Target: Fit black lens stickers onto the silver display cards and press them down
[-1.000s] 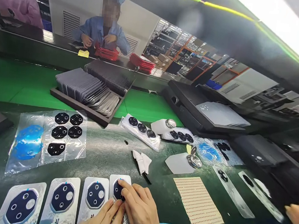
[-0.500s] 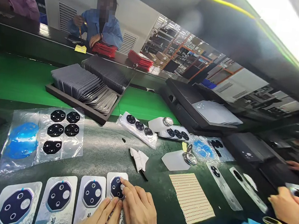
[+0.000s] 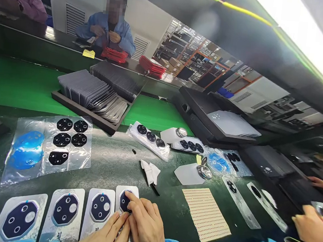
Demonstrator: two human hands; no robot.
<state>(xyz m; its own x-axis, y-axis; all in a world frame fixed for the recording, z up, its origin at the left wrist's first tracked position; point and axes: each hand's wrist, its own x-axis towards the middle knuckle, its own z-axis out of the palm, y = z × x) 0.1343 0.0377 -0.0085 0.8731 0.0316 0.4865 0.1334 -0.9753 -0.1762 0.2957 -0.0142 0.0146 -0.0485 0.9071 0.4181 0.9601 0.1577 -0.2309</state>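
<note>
Four silver plates lie in a row at the near edge, each bearing a dark blue octagonal piece with ring-edged holes. Over the rightmost plate (image 3: pixel 131 190), my right hand (image 3: pixel 149 226) rests its extended index fingertip on the octagonal piece (image 3: pixel 124 200), covering much of it. My left hand (image 3: pixel 107 234) lies flat across the lower part of that plate, fingers stretched, its tips close to the right hand. Neither hand grips anything visible. Just left of them sits another plate (image 3: pixel 94 194); farther left are two more plates (image 3: pixel 79 196) (image 3: pixel 41 202).
Clear film (image 3: pixel 40 132) holds black octagonal stickers. White bottles (image 3: pixel 189 174) (image 3: pixel 168 134), a crumpled wipe (image 3: pixel 150 172) and a dotted label sheet (image 3: pixel 206 214) lie ahead. A tray (image 3: pixel 79 109) holds dark plates. At right is a co-worker's hand (image 3: pixel 310 224); another person (image 3: pixel 113 32) sits opposite.
My right index finger has shifted slightly left over the octagonal piece. My left hand stays about where it was. Opposite, the person's hands have come together above the red stack.
</note>
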